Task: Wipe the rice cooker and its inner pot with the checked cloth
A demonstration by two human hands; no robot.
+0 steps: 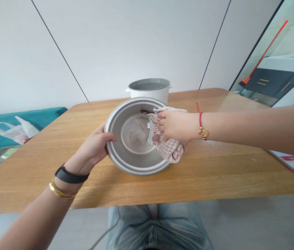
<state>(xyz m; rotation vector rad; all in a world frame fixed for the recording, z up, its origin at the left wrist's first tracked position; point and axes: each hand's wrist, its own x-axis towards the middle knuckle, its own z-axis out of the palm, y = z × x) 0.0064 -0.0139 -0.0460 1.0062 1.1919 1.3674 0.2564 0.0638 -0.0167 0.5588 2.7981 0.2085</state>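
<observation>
A round metal basin [133, 139] is tilted up toward me on the wooden table [214, 173]. My left hand [93, 147] grips its left rim, thumb over the edge. My right hand [175, 126] is closed on a pink-and-white checked cloth [166, 144], which it presses against the basin's right inner wall and rim. Part of the cloth hangs down over the rim.
A white pot [149, 89] with a grey inner rim stands just behind the basin. A flat white device [291, 162] lies near the table's right edge. A plastic bag [16, 132] rests on a teal surface to the left. My jeans show below the table's front edge.
</observation>
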